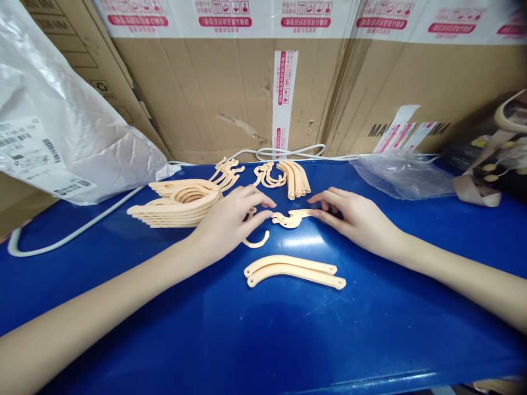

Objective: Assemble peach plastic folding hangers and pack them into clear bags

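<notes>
Small cream plastic hanger parts point(289, 220) lie between my hands on the blue tabletop. My right hand point(354, 219) has thumb and fingers closed around the right end of the short straight part point(300, 213). With thumb and index finger apart, my left hand point(236, 216) touches or nearly touches the left end of the small parts. A cream hook point(258, 241) lies partly hidden beneath my left hand. Nearer to me are two curved hanger arms point(293, 270), side by side, with holes at their ends. A stack of cream hangers point(177, 211) is beside my left wrist.
Behind my hands lie several loose hooks point(269, 174), curved arms point(294, 178) and more hook pieces point(227, 173). Cardboard boxes point(214, 93) wall the back. A white plastic bag point(69, 120), a cable point(74, 236) and clear plastic film point(405, 175) border the blue table point(263, 340).
</notes>
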`<move>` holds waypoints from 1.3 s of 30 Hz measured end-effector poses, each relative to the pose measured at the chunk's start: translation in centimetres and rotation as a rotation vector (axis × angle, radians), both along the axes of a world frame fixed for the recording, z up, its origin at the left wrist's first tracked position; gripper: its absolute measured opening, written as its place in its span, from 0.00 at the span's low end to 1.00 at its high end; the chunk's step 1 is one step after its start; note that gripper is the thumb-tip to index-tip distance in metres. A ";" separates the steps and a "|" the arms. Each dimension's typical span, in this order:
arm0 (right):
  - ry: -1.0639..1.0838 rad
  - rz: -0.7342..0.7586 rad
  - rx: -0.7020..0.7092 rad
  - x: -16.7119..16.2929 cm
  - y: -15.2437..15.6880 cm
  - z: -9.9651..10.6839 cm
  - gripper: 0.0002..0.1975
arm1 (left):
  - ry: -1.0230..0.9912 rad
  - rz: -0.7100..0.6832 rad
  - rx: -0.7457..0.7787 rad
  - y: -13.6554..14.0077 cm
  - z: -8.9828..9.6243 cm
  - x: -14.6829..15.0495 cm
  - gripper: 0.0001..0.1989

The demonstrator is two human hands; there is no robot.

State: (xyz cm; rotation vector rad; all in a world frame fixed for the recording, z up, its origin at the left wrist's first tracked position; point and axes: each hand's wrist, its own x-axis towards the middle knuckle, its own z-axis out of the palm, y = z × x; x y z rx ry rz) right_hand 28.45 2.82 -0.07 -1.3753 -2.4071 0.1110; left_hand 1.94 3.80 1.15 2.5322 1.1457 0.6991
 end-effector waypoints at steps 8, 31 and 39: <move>0.009 -0.035 0.099 -0.1 -0.6 0.1 0.13 | 0.432 -0.223 0.120 -2.1 1.6 -3.3 0.12; 0.048 0.342 0.141 -5.4 -0.7 2.8 0.10 | 0.388 -0.160 0.187 -4.3 -1.1 -2.8 0.11; -0.317 0.569 0.336 -8.3 1.1 3.4 0.17 | 0.393 -0.173 0.203 -4.9 -0.6 -2.1 0.13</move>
